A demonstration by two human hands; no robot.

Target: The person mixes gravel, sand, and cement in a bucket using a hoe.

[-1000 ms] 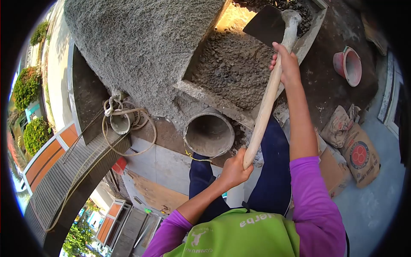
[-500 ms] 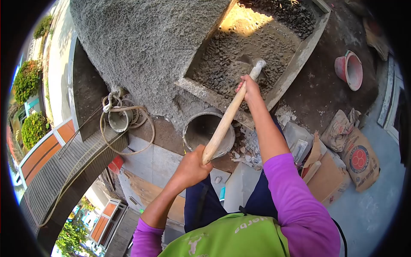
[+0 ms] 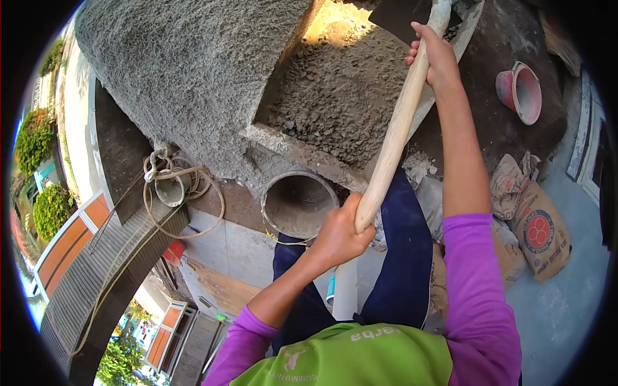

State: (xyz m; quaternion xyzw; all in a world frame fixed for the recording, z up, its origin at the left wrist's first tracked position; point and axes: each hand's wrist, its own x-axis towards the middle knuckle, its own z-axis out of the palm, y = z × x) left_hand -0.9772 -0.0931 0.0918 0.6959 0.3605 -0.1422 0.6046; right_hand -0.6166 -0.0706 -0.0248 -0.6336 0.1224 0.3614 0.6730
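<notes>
A hoe with a pale wooden handle (image 3: 398,138) slants across the middle of the view. My left hand (image 3: 343,230) is wrapped round the handle's near end, and my right hand (image 3: 438,56) grips it far up, close to the head. The dark hoe blade (image 3: 400,18) is lifted over the far part of the mixing trough, partly cut off by the top edge. Beneath it, wet grey-brown concrete mix (image 3: 338,96) with stones fills the trough, whose wooden near edge (image 3: 302,151) is crusted with cement.
A big heap of grey sand (image 3: 174,71) lies left of the trough. Close to my legs stands a round bucket (image 3: 299,204); a smaller bucket (image 3: 172,190) with a coiled hose (image 3: 215,212) is at left. A red bucket (image 3: 520,93) and cement sacks (image 3: 539,231) lie at right.
The hoe has come up out of the mix and swung away and to the right, both hands moving with it. Its blade now shows. My view has shifted slightly.
</notes>
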